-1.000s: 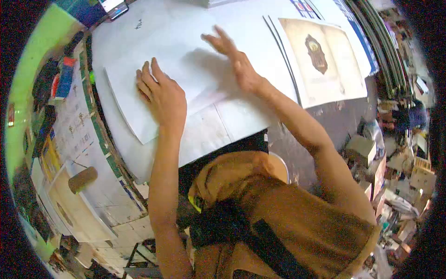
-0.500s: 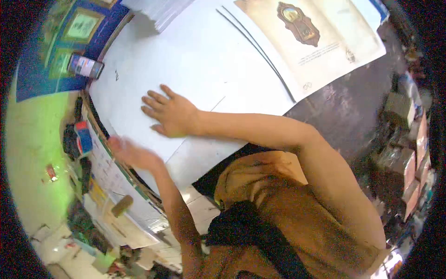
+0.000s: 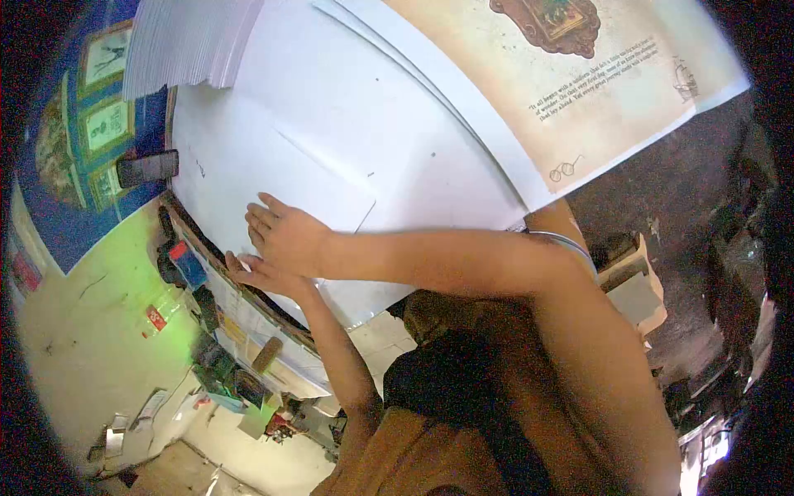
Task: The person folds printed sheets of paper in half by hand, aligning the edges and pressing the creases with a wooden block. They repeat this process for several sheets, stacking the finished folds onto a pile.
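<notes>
My right hand (image 3: 291, 238) rests palm down on a large white sheet (image 3: 331, 107), its fingers stretched out toward the upper left. Just below it, at the sheet's lower left edge, is my left hand (image 3: 271, 274), with fingers apart and nothing visible in it. The two hands overlap or nearly touch near my right wrist. A smaller white sheet (image 3: 331, 186) lies beside my right hand, one corner pointing right. To the upper right is a printed page (image 3: 612, 124) with an ornate frame picture, text and drawn glasses.
A thick stack of white sheets (image 3: 186, 41) stands at the upper left. A dark phone (image 3: 147, 169) lies on a blue printed sheet (image 3: 62, 240). At the right are a dark surface (image 3: 653, 174) and a torn cardboard piece (image 3: 635, 289). A brown block (image 3: 267, 355) is below left.
My left hand has come in beside my right hand and is less blurred. The camera view has shifted, showing more of the paper stack and a larger view of the printed page.
</notes>
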`<move>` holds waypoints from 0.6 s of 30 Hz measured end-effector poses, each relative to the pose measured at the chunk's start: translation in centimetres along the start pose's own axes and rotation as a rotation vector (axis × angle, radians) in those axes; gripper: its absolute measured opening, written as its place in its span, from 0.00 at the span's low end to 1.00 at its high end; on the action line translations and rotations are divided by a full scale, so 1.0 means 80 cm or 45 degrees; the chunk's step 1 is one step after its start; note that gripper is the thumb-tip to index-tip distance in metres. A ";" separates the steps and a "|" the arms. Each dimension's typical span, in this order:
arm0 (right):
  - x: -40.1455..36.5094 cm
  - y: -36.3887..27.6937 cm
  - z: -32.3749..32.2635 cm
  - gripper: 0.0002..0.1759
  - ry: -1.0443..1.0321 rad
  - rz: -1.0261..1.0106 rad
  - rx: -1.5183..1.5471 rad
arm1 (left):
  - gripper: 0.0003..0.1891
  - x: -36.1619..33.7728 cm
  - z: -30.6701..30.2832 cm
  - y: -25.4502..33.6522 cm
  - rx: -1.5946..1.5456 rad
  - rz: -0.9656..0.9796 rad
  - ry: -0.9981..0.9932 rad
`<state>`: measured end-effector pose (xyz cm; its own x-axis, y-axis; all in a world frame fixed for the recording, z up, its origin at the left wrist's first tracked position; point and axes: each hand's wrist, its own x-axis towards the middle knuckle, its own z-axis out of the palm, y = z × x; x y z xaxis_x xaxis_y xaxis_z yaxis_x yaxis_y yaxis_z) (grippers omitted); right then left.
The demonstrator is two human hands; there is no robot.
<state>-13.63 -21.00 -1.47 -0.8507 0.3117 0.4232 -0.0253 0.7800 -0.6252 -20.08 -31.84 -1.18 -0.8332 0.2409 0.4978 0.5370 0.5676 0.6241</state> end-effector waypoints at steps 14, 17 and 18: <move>-0.002 -0.001 0.010 0.37 -0.315 0.031 -0.044 | 0.26 0.031 -0.036 0.005 -0.415 -0.248 0.175; 0.002 0.000 0.014 0.39 -0.298 0.023 -0.031 | 0.29 0.055 -0.093 0.073 -0.061 0.303 0.502; 0.004 -0.002 0.008 0.38 -0.313 0.010 -0.083 | 0.29 0.059 -0.121 0.018 -0.263 0.418 0.450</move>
<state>-14.20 -21.40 -1.65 -0.9531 0.1827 0.2413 0.0090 0.8141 -0.5806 -21.97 -37.47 7.89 -0.5403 0.0798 0.8377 0.8070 0.3311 0.4889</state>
